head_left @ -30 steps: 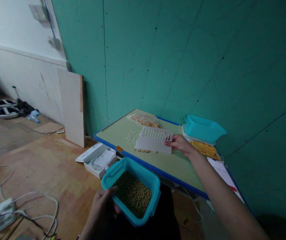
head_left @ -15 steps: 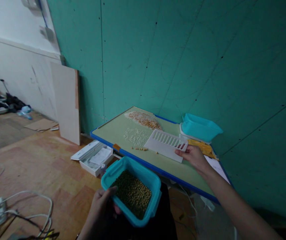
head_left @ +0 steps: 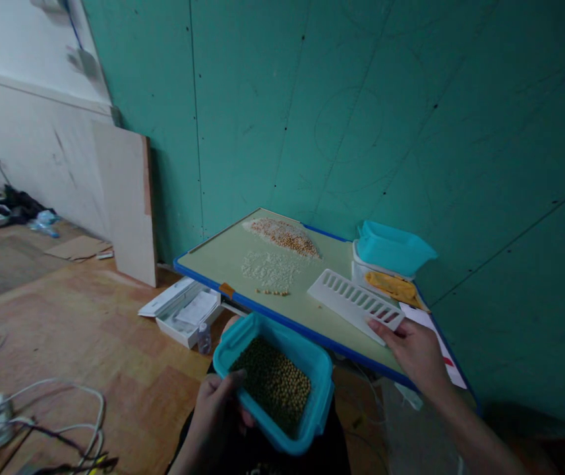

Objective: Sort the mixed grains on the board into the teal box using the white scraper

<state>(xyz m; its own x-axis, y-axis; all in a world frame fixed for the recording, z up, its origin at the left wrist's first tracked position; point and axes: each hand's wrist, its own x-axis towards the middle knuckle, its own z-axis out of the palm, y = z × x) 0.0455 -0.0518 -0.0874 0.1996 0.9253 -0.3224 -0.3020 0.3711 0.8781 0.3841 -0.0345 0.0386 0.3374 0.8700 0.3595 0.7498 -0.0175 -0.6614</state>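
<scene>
My left hand (head_left: 220, 406) grips the near-left rim of a turquoise plastic container (head_left: 318, 389), tilted over my lap. Inside lie dark green beans (head_left: 260, 369) and round yellow soybeans (head_left: 292, 389). In my right hand (head_left: 413, 346) is the right end of a white slotted plastic panel (head_left: 344, 307), held low over the table. Left of the panel, white grains (head_left: 267, 267) are scattered on the table, with a short row of yellow beans (head_left: 272, 292) by its front edge. A pile of mixed grains and orange-yellow kernels (head_left: 285, 239) sits farther back.
The pale green table (head_left: 213, 249) has a blue edge and stands against a green wall. At its right are a turquoise bin (head_left: 395, 247), a yellow cloth (head_left: 391, 286) and white paper (head_left: 435, 340). On the floor are an open white box (head_left: 186, 316) and cables (head_left: 79, 386).
My right hand has drawn the slotted panel right and toward me, away from the white grains. The container in my left hand appears slightly farther right, while the view has shifted a little.
</scene>
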